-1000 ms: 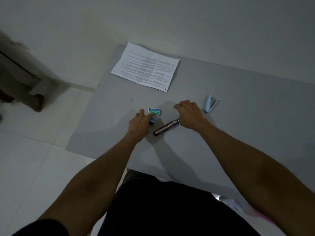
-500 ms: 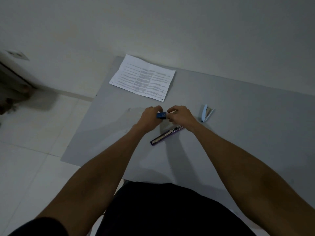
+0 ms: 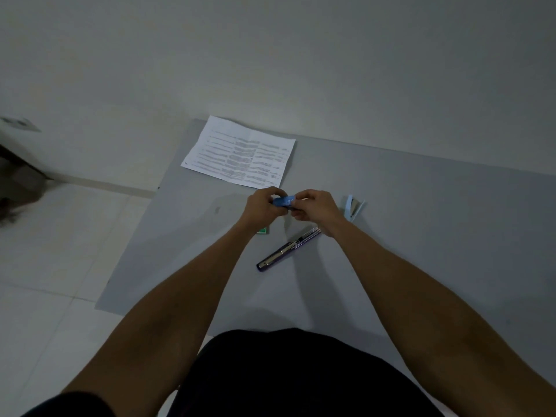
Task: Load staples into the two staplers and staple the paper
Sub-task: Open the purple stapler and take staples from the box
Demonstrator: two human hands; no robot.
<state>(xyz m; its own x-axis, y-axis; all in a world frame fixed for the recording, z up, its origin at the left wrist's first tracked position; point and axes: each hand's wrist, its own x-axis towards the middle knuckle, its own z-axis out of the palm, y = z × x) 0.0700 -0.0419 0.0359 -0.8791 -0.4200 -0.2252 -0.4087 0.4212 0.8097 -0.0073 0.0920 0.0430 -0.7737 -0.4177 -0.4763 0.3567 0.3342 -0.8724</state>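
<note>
Lifted since a second ago, the small blue box (image 3: 283, 201) is being pinched between the left hand (image 3: 263, 206) and right hand (image 3: 316, 209), fingers curled.

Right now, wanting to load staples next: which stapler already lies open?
The pale blue stapler, right of the right hand: its halves splay in a V. The dark stapler lies flat and straight.

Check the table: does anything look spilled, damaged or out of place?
Nothing looks spilled or damaged. The light-blue stapler lies splayed open on the table beside the right hand, likely for loading. The left hand and right hand pinch a small blue object.
</note>
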